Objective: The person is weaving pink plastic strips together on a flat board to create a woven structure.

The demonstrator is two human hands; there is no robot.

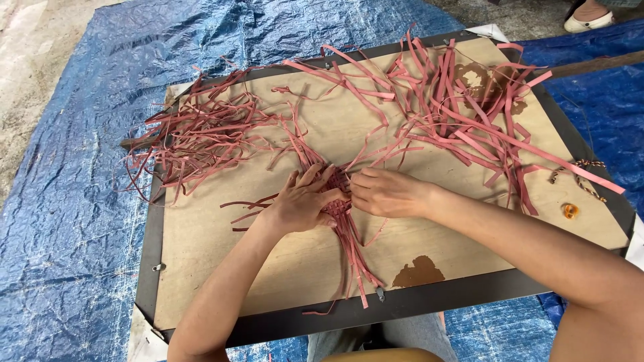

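Woven patch (339, 191) of reddish-pink strips, small and tight, lying near the middle of a flat wooden board (282, 261) with a dark frame, pressed down from both sides. Left hand (302, 201) laid flat on the patch's left part, fingers spread and only slightly bent, palm down, gripping nothing that can be made out. Right hand (386, 193) just beside it, touching the patch's right edge, fingers curled inward toward the weave; whether pinching a strip, impossible to tell. Loose strips (463, 114) fanning out from the patch in long bundles: one tangle toward the board's far left (201, 134), a larger one toward the far right, a short tail (355, 261) running down toward the near edge. Small orange object (569, 211) and a twisted cord (583, 174) near the board's right edge. Blue tarp (67, 221) spread beneath the board.
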